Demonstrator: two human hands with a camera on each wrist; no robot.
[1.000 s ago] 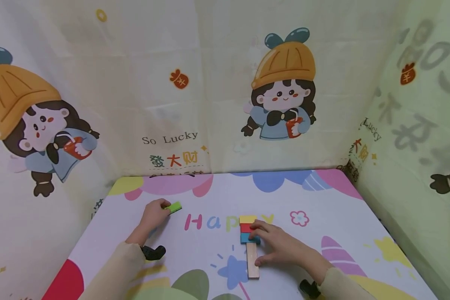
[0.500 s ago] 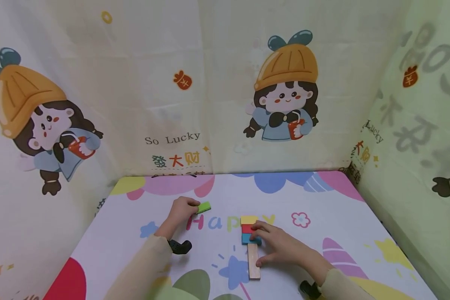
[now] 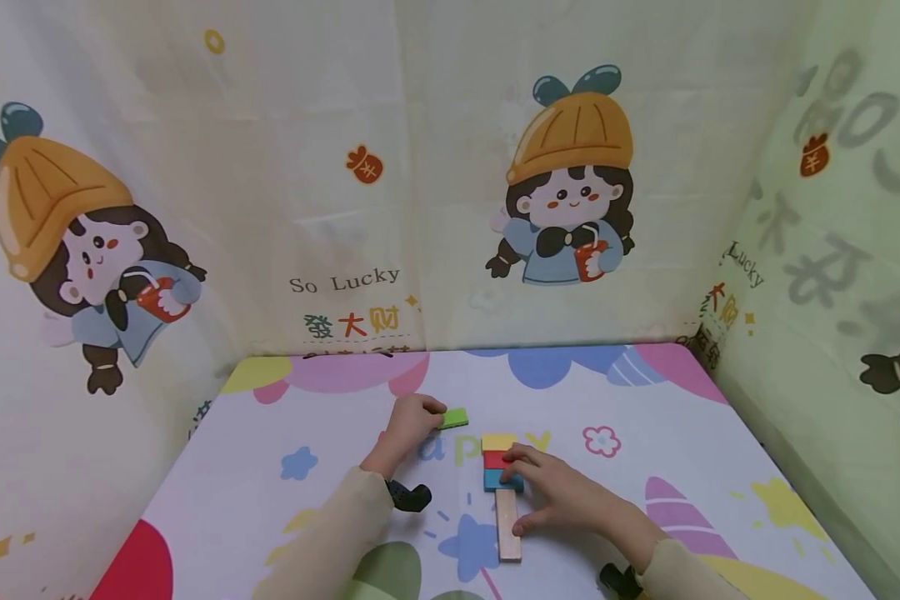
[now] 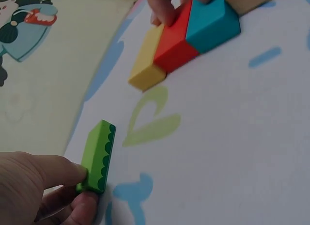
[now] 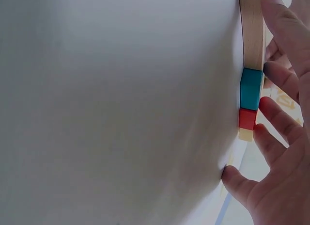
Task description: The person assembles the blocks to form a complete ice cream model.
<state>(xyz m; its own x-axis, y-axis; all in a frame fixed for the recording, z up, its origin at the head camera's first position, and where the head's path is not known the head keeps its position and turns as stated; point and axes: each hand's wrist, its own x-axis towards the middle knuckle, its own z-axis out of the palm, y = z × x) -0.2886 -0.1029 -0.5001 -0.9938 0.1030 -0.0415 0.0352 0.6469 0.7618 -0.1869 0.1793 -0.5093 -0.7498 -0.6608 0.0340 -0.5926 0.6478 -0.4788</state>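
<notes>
My left hand (image 3: 408,425) pinches a bright green block (image 4: 98,157) between thumb and fingers, at the left of the row of blocks. Dark green scallops mark one side of it. On the table, a yellow block (image 3: 498,442), a red block (image 3: 494,460) and a blue block (image 3: 492,480) lie side by side. A long plain wooden block (image 3: 508,525) extends from the blue one toward me. My right hand (image 3: 562,492) rests over the row from the right, fingers spread and lightly bent. Its fingertips touch the red and blue blocks, and its thumb is at the wooden block's side.
The white table (image 3: 570,550) has printed shapes and letters. Cream cloth walls (image 3: 442,233) with cartoon figures enclose it at the back and both sides. A black wrist strap part (image 3: 408,497) shows below the left hand, and another (image 3: 619,579) below the right.
My left hand has carried the green block to the right across the table, close to the yellow block. The right hand and the row of blocks have stayed in place.
</notes>
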